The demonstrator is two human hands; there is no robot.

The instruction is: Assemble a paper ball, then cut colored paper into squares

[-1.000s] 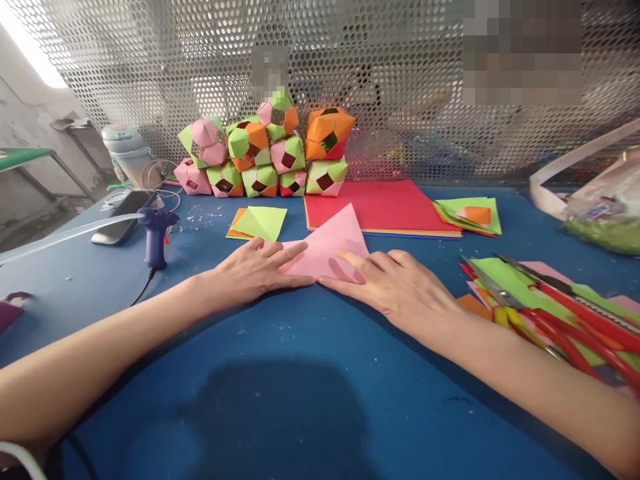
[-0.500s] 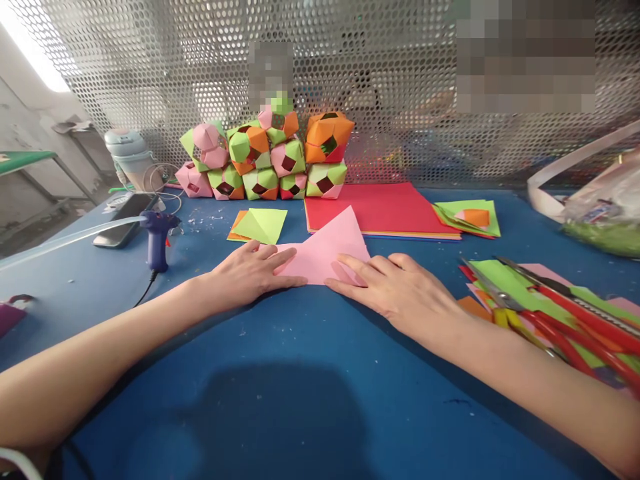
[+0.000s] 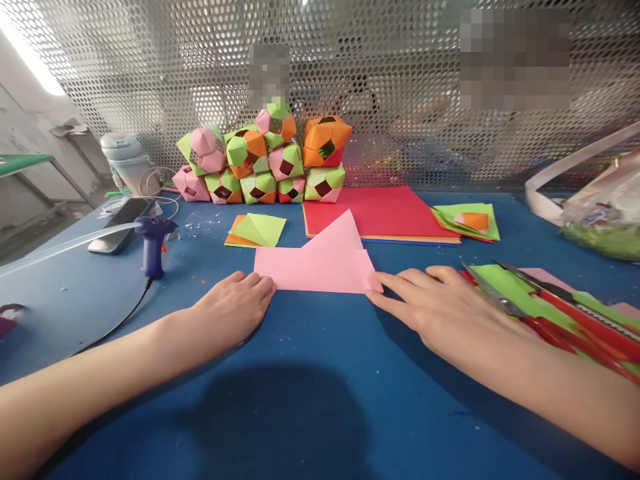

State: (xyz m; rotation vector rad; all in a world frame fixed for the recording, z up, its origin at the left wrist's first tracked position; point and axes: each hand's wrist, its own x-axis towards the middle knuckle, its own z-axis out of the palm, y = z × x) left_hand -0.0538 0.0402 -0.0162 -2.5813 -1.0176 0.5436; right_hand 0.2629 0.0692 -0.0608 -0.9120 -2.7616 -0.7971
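Note:
A folded sheet of pink paper (image 3: 320, 267) lies on the blue table, with one pointed flap rising toward the back and a straight folded edge nearest me. My left hand (image 3: 237, 303) is curled, its fingertips and thumb gripping the near left corner. At the near right corner, the thumb and forefinger of my right hand (image 3: 435, 300) pinch the paper, where a small fold shows. Between the two hands the sheet is uncovered.
Behind stand stacked paper balls (image 3: 260, 157) and a red paper stack (image 3: 370, 207). Green and orange sheets (image 3: 260, 229) lie left. A blue glue gun (image 3: 153, 247) and phone (image 3: 121, 227) sit further left. Red-handled scissors (image 3: 540, 327) and a cutter (image 3: 580, 303) rest on paper at right.
My hands have spread apart from the middle of the pink paper to its near corners. My left fingers have curled in, and more of the sheet is uncovered.

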